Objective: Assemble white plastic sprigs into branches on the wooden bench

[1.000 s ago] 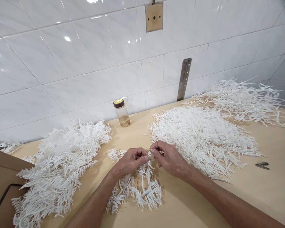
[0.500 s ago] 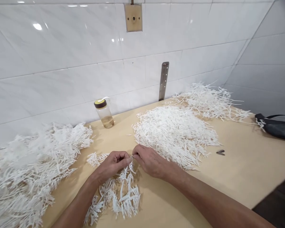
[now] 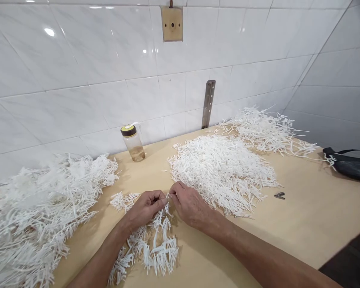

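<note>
My left hand [image 3: 148, 206] pinches the upper end of a white branched plastic sprig [image 3: 160, 250], whose fringed branches hang down onto the table below. Close against it, my right hand [image 3: 187, 202] has thumb and forefinger closed at the same tip; the small bit between those fingers is mostly hidden. Just beyond my right hand spreads a heap of short loose white pieces [image 3: 222, 168]. On the left lies a big pile of white branched sprigs [image 3: 39, 216]. A small clump of white sprig [image 3: 123, 201] sits behind my left hand.
A clear bottle [image 3: 134, 146] with a dark and yellow-green lid stands near the tiled wall. A metal strip with holes [image 3: 208, 104] leans there. Bare white stems [image 3: 267, 130] lie at the back right, beside a black bag [image 3: 352, 164]. Small thread snips [image 3: 279, 195] rest on the table [image 3: 303, 216].
My hands stay together at the sprig's tip, with only a slight shift of the fingers. The whole view has moved a little.
</note>
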`<state>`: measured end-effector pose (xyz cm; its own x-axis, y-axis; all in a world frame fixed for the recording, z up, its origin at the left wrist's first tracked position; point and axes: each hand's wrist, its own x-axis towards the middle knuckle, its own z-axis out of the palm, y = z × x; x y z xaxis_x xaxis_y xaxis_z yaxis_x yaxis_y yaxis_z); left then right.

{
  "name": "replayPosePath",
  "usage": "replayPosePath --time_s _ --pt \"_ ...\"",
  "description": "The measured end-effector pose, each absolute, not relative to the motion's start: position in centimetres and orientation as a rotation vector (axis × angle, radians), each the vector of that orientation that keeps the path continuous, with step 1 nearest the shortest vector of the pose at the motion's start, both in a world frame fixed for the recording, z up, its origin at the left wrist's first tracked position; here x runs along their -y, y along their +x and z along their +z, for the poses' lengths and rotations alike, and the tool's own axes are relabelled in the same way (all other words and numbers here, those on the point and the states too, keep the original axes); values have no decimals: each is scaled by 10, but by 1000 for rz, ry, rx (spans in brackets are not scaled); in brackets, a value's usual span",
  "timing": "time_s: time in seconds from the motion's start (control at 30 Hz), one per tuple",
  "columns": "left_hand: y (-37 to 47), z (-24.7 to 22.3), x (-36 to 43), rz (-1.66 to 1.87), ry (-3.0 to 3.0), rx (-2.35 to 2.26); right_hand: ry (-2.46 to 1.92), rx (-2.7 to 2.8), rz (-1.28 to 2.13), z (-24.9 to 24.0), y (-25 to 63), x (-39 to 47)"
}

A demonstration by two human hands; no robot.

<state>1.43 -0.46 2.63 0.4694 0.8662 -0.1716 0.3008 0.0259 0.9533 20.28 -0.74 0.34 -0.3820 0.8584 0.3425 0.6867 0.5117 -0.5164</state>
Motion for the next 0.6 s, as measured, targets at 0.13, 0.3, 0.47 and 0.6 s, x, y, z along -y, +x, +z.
replayPosePath --time_s 0.13,0.3,0.47,0.6 --pt "11 28 6 646 1472 -1028 -1341 2096 245 0 205 1" --pt "10 28 7 743 1453 -958 -1364 1807 114 9 227 -13" --pt "6 19 3 834 1448 -993 -1299 1691 77 19 243 -19" --pt "7 14 2 838 1450 -980 -1294 1616 -152 26 257 -24"
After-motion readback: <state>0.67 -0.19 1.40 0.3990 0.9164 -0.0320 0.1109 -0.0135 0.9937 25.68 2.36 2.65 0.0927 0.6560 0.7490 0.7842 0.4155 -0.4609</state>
